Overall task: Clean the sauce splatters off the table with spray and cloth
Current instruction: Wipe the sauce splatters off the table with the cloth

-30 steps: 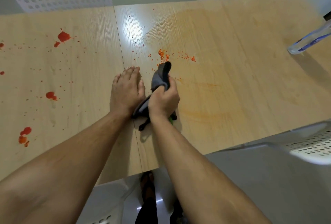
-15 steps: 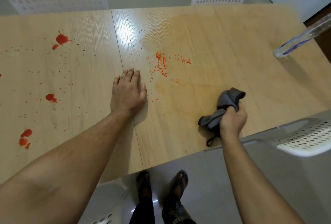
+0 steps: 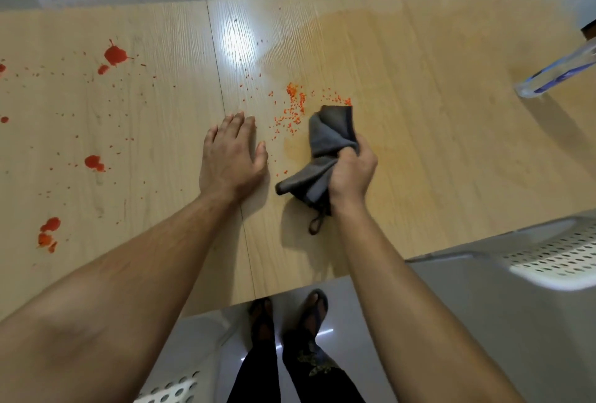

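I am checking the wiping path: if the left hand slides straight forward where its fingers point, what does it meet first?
Only tiny sauce specks; otherwise bare table ahead of the left hand, as far as visible.

Wiping red spots off the table

The right hand (image 3: pixel 351 173) grips a grey cloth (image 3: pixel 325 151); the left hand (image 3: pixel 230 157) lies flat on the table (image 3: pixel 435 151).

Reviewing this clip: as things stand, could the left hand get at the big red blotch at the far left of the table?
Probably yes. The left hand lies flat and holds nothing, and only bare table separates it from the red blotch; it would need a forward stretch.
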